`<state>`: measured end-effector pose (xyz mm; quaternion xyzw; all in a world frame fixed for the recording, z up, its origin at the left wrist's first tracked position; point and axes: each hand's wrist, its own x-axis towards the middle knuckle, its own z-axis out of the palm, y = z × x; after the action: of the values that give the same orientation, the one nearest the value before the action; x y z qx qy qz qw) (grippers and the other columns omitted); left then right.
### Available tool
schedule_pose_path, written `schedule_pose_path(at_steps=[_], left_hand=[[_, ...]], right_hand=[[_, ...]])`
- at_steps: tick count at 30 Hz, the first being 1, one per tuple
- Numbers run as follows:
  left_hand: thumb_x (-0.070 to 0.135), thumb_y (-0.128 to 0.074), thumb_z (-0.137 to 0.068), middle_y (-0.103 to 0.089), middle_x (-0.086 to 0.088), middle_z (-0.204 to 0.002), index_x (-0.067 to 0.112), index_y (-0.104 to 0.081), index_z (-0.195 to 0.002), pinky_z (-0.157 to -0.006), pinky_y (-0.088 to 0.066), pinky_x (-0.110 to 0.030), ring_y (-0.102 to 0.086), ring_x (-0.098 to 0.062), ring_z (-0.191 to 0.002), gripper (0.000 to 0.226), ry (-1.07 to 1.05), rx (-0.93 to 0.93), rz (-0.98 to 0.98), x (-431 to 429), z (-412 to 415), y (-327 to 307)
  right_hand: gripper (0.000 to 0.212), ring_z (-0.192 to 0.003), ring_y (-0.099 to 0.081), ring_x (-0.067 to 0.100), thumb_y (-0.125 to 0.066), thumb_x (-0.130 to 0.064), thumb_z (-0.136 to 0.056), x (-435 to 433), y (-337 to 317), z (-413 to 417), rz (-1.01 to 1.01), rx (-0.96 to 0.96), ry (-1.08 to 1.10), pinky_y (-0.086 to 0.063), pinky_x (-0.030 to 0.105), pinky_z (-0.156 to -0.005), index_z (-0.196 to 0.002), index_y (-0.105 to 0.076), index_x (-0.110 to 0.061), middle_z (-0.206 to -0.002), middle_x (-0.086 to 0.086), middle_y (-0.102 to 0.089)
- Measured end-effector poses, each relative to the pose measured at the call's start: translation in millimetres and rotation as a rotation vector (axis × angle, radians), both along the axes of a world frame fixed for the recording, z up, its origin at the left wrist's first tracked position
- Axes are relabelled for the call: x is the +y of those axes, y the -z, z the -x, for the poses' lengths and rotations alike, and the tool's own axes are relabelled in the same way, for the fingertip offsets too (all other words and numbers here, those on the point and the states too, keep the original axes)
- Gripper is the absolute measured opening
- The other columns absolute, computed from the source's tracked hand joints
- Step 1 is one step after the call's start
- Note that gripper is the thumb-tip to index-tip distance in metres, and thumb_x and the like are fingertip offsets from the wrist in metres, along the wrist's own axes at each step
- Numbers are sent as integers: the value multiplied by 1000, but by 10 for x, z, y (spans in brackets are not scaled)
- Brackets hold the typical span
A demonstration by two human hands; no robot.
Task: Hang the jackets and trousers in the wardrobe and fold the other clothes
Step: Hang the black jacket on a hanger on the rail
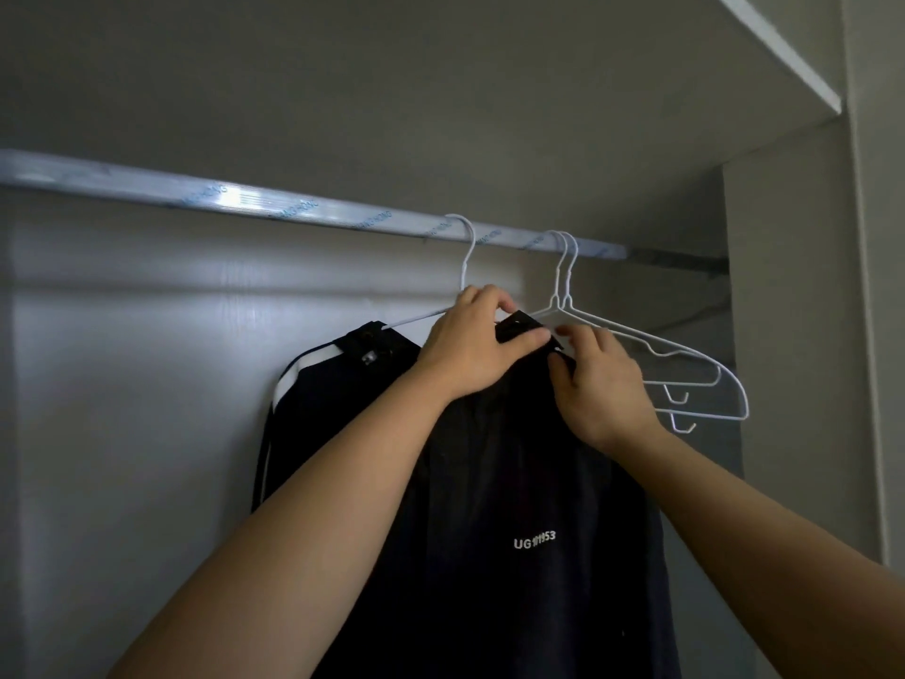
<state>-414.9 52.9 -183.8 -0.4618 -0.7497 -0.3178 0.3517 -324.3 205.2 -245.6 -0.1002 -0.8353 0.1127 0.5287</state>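
Observation:
A dark navy jacket [514, 482] with white chest lettering and a white sleeve stripe hangs on a white wire hanger [466, 257]. The hanger is hooked over the wardrobe rail [294, 210]. My left hand [472, 345] grips the jacket's collar just under the hanger's neck, thumb across the dark fabric. My right hand [600, 379] pinches the collar's right side with curled fingers. Much of the hanger's frame is hidden by the jacket and my hands.
Two bare white wire hangers [685, 365] hang on the rail just right of my hands. The wardrobe's side panel [793, 335] stands close on the right and a shelf [774, 46] runs above. Along the rail to the left no hangers show.

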Motion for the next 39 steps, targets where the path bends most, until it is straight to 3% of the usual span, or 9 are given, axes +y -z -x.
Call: schedule_pose_path(at_steps=[5, 9, 13, 18, 22, 24, 29, 36, 39], left_hand=[[36, -48, -102, -61, 5, -99, 16, -61, -95, -84, -44, -35, -55, -16, -94, 25, -30, 403, -453, -651, 242, 246], [32, -43, -99, -62, -4, -101, 9, -60, -98, -83, -40, -33, -54, -21, -96, 29, -252, 112, -779, -1222, 735, 589], [36, -42, -103, -60, 5, -95, 22, -53, -101, -75, -41, -34, -60, -24, -91, 18, -276, -226, -709, -1405, 1055, 896], [41, -49, -99, -64, 18, -92, 38, -49, -102, -65, -45, -26, -61, -4, -83, 4, -267, -207, -684, -1357, 1086, 1141], [24, -59, -97, -63, 18, -106, 38, -51, -108, -79, -47, -22, -61, -2, -100, 20, -138, -205, -688, -1310, 1087, 1212], [24, -61, -97, -62, 22, -108, 40, -50, -109, -78, -45, -19, -59, 1, -103, 23, -133, -192, -688, -1323, 1076, 1231], [31, -60, -99, -57, 39, -104, 42, -49, -110, -71, -41, -15, -55, 17, -94, 20, -186, -119, -715, -1378, 984, 1234], [50, -44, -100, -65, 18, -99, 36, -58, -111, -73, -47, -29, -60, -7, -90, 23, -316, 27, -561, -1608, 929, 1118], [53, -36, -98, -64, 17, -82, 38, -58, -99, -65, -47, -27, -59, -3, -77, 27, -351, 12, -561, -1624, 928, 1072]], right_hand=[[44, -119, -45, 31, -48, -20, -85, -417, -68, 135, -236, 200, 88, -38, 50, -97, -129, -49, -19, -128, 9, -48], [39, -111, -47, 31, -52, -14, -84, -787, -189, 295, -423, 235, 20, -34, 44, -90, -123, -54, -15, -122, 9, -52], [27, -94, -55, 29, -40, -38, -101, -1233, -335, 572, -511, 54, -70, -42, 44, -83, -106, -58, -18, -102, 4, -61], [48, -99, -60, 33, -35, -53, -102, -1477, -420, 829, -346, -167, 117, -39, 46, -87, -110, -59, -13, -107, 10, -64], [53, -89, -60, 30, -37, -60, -99, -1524, -439, 906, -265, -217, 129, -33, 49, -93, -110, -62, -15, -109, 7, -58], [46, -77, -52, 26, -38, -62, -98, -1554, -459, 902, -240, -249, 95, -35, 47, -85, -99, -59, -20, -97, 3, -53], [38, -52, -34, 17, -53, -47, -96, -1589, -532, 921, -235, -228, 5, -21, 28, -51, -69, -44, -22, -66, -4, -40], [36, -65, -44, 26, -47, -45, -99, -1567, -689, 966, -175, -75, -29, -28, 32, -55, -71, -44, -23, -68, -3, -42], [28, -70, -46, 26, -43, -42, -103, -1559, -724, 1004, -146, -1, -10, -32, 35, -63, -95, -57, -18, -88, 2, -52]])
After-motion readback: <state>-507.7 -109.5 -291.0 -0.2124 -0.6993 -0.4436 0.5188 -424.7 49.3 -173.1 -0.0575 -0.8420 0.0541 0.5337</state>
